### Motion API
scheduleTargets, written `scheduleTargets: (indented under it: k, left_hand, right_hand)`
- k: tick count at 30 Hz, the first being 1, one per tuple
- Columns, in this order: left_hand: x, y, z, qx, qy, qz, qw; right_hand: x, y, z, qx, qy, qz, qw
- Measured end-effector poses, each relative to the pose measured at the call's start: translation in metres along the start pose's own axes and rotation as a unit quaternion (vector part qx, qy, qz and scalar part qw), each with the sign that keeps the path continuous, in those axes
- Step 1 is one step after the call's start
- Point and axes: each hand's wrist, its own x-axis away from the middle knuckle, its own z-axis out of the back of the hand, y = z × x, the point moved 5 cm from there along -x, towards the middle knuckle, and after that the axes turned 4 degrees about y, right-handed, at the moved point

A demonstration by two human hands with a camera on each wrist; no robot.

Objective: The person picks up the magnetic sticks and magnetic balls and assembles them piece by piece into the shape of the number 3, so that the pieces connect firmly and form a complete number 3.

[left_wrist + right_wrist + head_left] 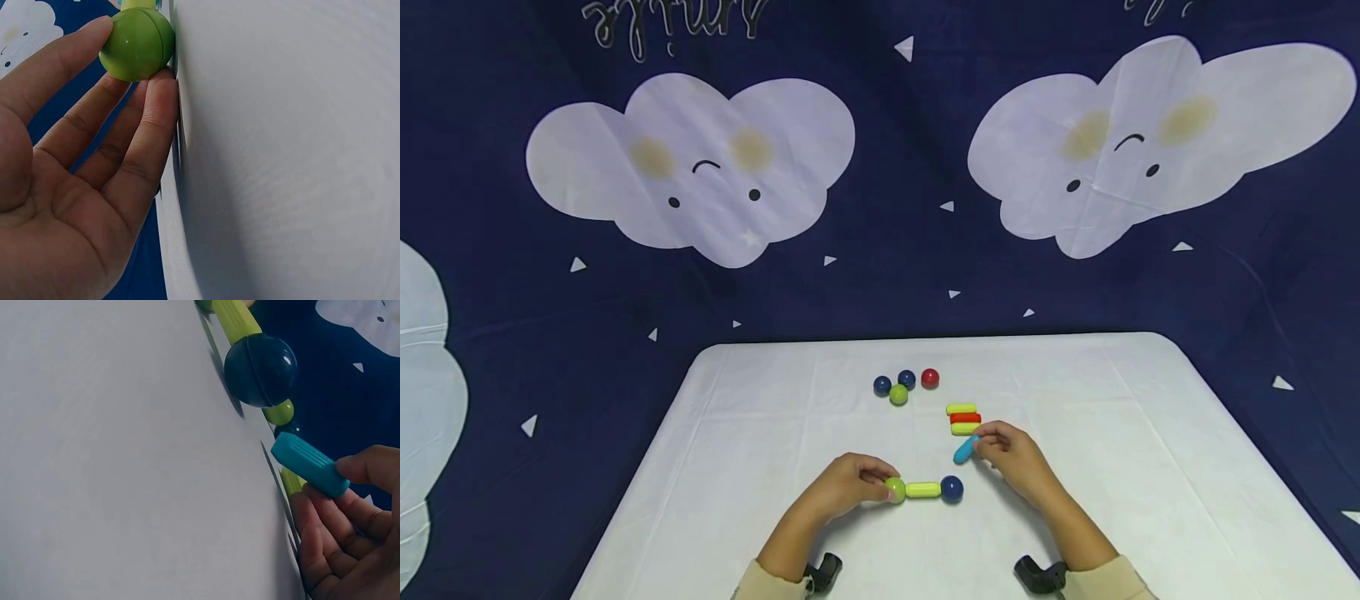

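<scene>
My left hand [850, 487] pinches a green ball [895, 490] between thumb and fingertips, low over the white tabletop. That ball forms the left end of a straight row with a yellow-green rod [922, 490] and a dark blue ball [952, 489]. In the left wrist view the green ball [136, 45] shows a seam and has fingertips beneath it. To the right, my right hand [1013, 457] grips a light blue rod [965, 451] by one end, its free end slanting toward the dark blue ball. Grooves run along this rod [310, 464] in the right wrist view.
Beyond the right hand lie two yellow-green rods [961, 409] with a red rod [966, 418] between them. Farther back are two dark blue balls [882, 386], a green ball [898, 395] and a red ball [930, 378]. A navy cloth [895, 283] with clouds hangs behind the table.
</scene>
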Motion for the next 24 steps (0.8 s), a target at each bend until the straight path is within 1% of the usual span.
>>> scheduleTargets:
  k: [4,9,13,18,24]
  left_hand:
    - [0.000,0.000,0.000,0.002,0.000,0.000,1.0000]
    - [0.000,0.000,0.000,0.001,0.000,0.002,1.0000]
    - [0.001,0.001,0.000,0.000,0.001,0.002,1.0000]
    - [0.001,0.001,0.000,0.001,0.001,0.001,1.0000]
    - [0.001,0.002,0.000,-0.004,0.002,0.004,1.0000]
  right_hand:
    - [0.000,-0.002,-0.005,-0.029,-0.003,0.004,1.000]
    - [-0.001,-0.003,-0.013,-0.066,-0.020,-0.015,0.998]
    - [-0.002,-0.005,-0.017,-0.080,-0.031,-0.021,0.996]
    - [-0.002,-0.007,-0.022,-0.081,-0.043,-0.016,0.996]
    - [-0.002,-0.007,-0.028,-0.071,-0.047,-0.010,0.996]
